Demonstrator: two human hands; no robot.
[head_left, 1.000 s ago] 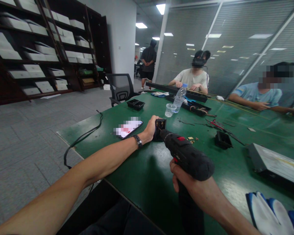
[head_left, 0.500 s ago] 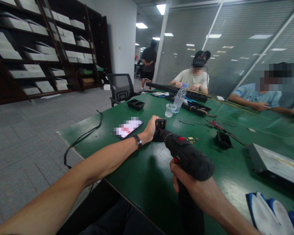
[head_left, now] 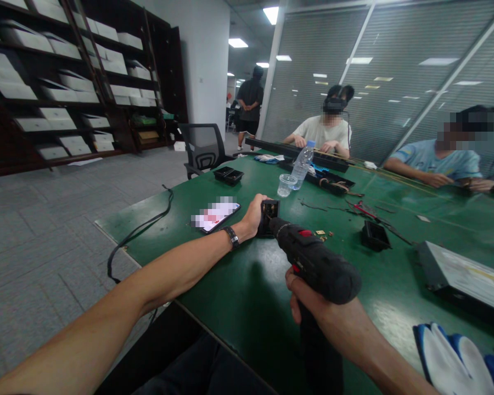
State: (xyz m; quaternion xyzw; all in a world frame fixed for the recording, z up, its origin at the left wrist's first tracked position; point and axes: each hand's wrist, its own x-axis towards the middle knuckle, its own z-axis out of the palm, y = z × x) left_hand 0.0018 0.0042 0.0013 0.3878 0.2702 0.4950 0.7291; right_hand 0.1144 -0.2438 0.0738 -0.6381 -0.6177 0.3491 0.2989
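Observation:
Wrapped round the grip of a black cordless drill (head_left: 319,260) is my right hand (head_left: 313,299), with a finger by the red trigger. The drill's chuck points away from me, its tip against the inside of a small black plastic box (head_left: 270,211). That box stands on edge on the table, its open side facing me, with brass-coloured bits inside. My left hand (head_left: 253,216) grips the box from its left side; some of its fingers are hidden behind it. Small brass-coloured pieces (head_left: 321,233) lie to the right of the box.
On the green table (head_left: 230,280) lie a phone (head_left: 216,215), a black strap (head_left: 142,225), more black boxes (head_left: 229,176), another box (head_left: 375,236), a cup (head_left: 286,185), a water bottle (head_left: 303,165), a metal-cased unit (head_left: 465,280) and gloves (head_left: 453,356). Two people sit across the table.
My hands, the drill and the box hold their places. The person at the right has turned the head and shifted an arm.

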